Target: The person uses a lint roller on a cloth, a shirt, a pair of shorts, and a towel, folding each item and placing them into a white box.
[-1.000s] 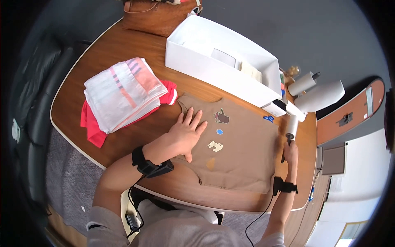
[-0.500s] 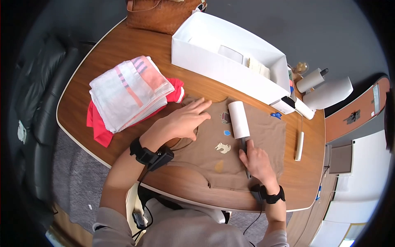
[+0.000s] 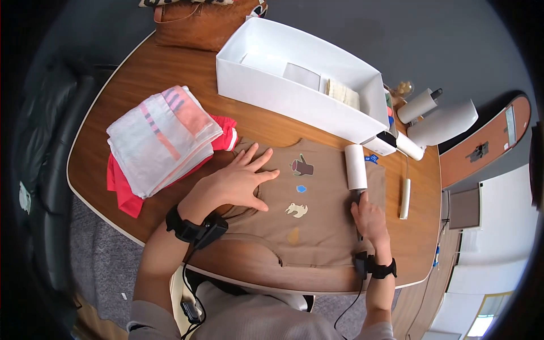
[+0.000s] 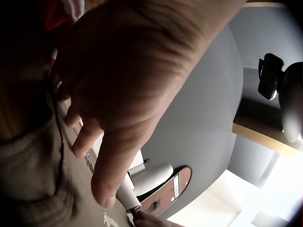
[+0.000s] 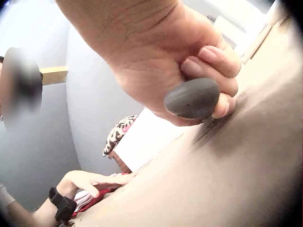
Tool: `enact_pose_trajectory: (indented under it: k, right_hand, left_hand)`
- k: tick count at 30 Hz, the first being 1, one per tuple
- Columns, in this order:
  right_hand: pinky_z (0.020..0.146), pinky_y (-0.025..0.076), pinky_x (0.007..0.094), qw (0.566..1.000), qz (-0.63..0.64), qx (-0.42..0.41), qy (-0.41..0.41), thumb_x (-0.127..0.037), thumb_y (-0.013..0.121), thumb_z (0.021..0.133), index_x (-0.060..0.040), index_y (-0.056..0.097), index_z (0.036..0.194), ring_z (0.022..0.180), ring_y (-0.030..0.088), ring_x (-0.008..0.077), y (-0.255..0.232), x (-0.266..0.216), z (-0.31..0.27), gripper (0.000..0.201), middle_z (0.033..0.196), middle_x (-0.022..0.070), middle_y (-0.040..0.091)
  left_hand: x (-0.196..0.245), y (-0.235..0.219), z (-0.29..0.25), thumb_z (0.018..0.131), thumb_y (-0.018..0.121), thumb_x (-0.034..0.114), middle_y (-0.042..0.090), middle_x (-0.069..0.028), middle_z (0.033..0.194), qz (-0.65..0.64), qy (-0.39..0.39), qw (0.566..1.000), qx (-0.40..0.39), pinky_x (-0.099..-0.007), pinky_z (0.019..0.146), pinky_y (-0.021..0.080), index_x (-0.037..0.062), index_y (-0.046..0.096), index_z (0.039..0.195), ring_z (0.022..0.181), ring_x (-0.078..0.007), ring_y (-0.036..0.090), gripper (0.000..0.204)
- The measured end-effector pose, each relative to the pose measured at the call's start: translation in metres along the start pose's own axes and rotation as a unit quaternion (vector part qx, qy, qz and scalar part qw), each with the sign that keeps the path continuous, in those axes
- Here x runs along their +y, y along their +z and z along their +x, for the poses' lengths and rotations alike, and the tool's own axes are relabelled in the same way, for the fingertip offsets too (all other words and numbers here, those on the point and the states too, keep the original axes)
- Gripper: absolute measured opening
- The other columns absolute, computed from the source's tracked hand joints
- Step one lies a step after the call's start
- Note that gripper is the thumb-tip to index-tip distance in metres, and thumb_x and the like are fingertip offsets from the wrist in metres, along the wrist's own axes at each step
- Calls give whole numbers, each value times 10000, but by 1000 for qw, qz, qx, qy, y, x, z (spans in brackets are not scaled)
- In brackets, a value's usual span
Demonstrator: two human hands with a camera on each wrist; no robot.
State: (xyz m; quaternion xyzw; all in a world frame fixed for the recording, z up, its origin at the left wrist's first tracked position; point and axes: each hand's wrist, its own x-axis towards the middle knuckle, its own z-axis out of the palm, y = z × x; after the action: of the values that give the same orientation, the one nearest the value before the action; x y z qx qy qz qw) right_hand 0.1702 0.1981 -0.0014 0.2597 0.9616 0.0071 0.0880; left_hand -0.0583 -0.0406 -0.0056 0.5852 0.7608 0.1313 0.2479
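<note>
A brown sleeveless garment [image 3: 323,226] with small printed figures lies flat on the table. The left hand [image 3: 235,181] rests on its upper left part, fingers spread. The right hand [image 3: 371,220] grips the dark handle of a white lint roller [image 3: 356,167], whose cylinder lies over the garment's right part. In the right wrist view, fingers of the right hand [image 5: 189,71] curl round the grey handle end [image 5: 193,99]. The left wrist view has the left hand [image 4: 128,80] large, with the roller [image 4: 127,197] beyond its thumb.
Folded white and pink cloths [image 3: 161,136] lie on a red garment [image 3: 122,190] at the left. Behind stand a long white box [image 3: 294,107] and a brown bag [image 3: 198,28]. A white roller cover [image 3: 405,198] lies at the right, near paper rolls [image 3: 416,106].
The right hand has brought the roller from the table's right side onto the garment's middle, then back toward its right part. The left hand lifted slightly and is down again. The white cover has been left behind.
</note>
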Motion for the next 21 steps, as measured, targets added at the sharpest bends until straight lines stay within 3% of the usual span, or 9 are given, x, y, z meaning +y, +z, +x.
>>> enact_pose_trajectory:
  k: [2, 11, 16, 21]
  right_hand:
    - [550, 467, 451, 1000, -9, -7, 25, -268, 453, 854, 28, 416, 950, 596, 584, 372, 0, 10, 0, 314, 620, 186, 588]
    - [618, 456, 484, 992, -15, 3, 121, -267, 435, 854, 19, 404, 935, 674, 578, 403, 9, 52, -4, 298, 684, 230, 588]
    - [656, 447, 501, 991, 22, 19, 133, -273, 431, 854, 24, 415, 937, 718, 573, 422, 17, 82, -8, 309, 721, 256, 587]
    - [663, 445, 502, 978, 20, 33, 204, -253, 423, 861, 31, 413, 953, 731, 567, 431, 16, 93, -12, 298, 733, 268, 584]
  left_hand:
    - [1, 0, 1, 700, 657, 442, 94, -151, 1442, 4, -11, 1000, -5, -463, 1065, 129, 151, 383, 1307, 1321, -379, 12, 727]
    - [1, 1, 2, 763, 634, 305, 56, -138, 1450, 6, -12, 1000, -18, -476, 1064, 111, 163, 365, 1314, 1322, -379, 0, 629]
    - [1, 1, 2, 751, 645, 305, 64, -144, 1448, 7, -11, 1000, -13, -476, 1063, 116, 160, 371, 1310, 1322, -382, 5, 639]
    - [1, 1, 2, 741, 651, 299, 80, -157, 1443, 8, -5, 1000, -11, -478, 1061, 122, 157, 378, 1306, 1319, -392, 12, 643]
